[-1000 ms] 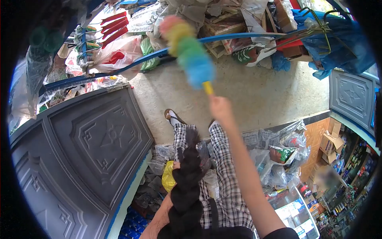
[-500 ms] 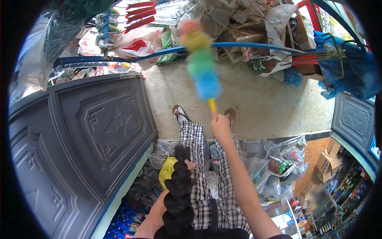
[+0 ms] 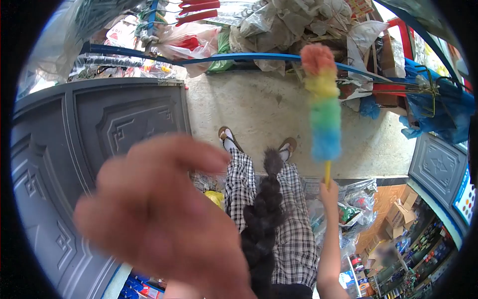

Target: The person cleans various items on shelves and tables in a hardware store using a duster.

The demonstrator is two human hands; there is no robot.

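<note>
My right hand (image 3: 328, 188) is closed round the yellow handle of a fluffy duster (image 3: 326, 112), banded red, yellow, green and blue. The duster stands nearly upright in the picture, its red tip over the blue rail. Close to the camera, my left hand (image 3: 164, 209) looms large and blurred on the left. Its fingers are curled and smeared, and whether anything is between them cannot be made out. A dark braid (image 3: 264, 214) hangs down over the checked trousers (image 3: 294, 224).
Grey panelled doors (image 3: 134, 114) stand at left and right (image 3: 435, 159). A blue rail (image 3: 239, 56) crosses in front of piled bags and boxes. Plastic bags (image 3: 361, 199) lie near the legs. Cardboard boxes (image 3: 401, 214) and stocked shelves are at lower right.
My right hand has moved right and down with the duster, which is now more upright. My left hand has risen from beside the legs close to the camera. The braid has swung right.
</note>
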